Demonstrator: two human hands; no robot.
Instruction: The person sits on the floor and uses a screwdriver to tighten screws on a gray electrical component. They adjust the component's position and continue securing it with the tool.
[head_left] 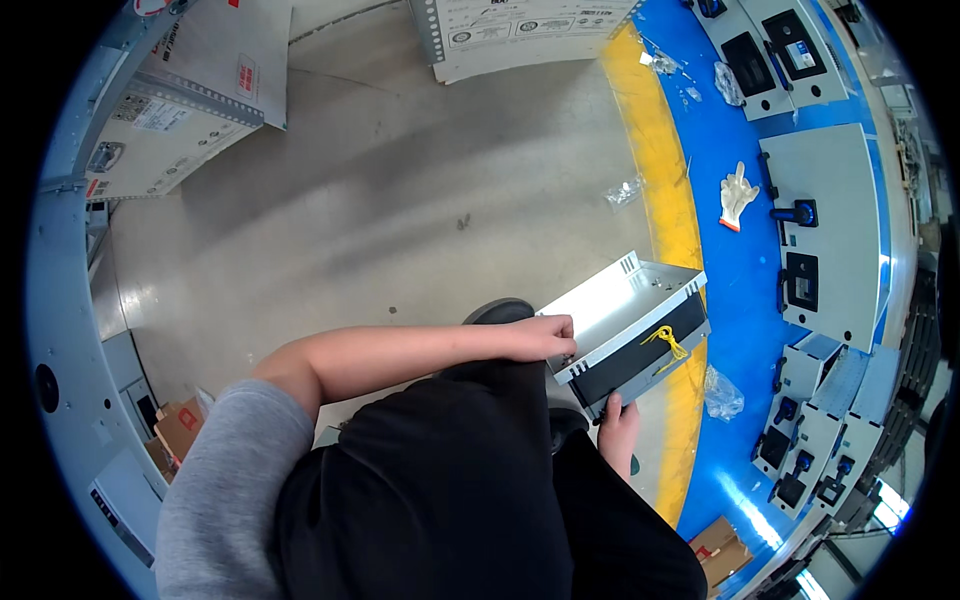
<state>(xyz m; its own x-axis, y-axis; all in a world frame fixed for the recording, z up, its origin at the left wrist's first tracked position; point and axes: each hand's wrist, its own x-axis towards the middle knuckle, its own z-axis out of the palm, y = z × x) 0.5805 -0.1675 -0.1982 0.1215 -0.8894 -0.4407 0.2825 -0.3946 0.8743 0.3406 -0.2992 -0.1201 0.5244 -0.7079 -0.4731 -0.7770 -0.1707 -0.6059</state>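
Note:
An open, light-grey metal box point(607, 305) lies tilted in front of my knees. Slotted vents line its corners, and a black panel point(620, 362) covers the side facing me. A small bundle of yellow wire point(668, 343) hangs on that panel. My left hand point(540, 338) reaches across to the box's left end, its fingers curled and pinched at the inner corner; whatever lies between them is hidden. Below the panel, my right hand point(618, 428) grips the box's lower edge, thumb on top and fingers mostly out of sight underneath.
Yellow floor tape point(655, 150) borders a blue surface point(715, 270) on the right. A white glove point(738, 197), crumpled plastic bags point(722, 393) and grey cabinet doors point(825, 230) with black handles lie there. Large panelled cabinets point(200, 110) stand at far left; cardboard boxes point(180, 430) sit below.

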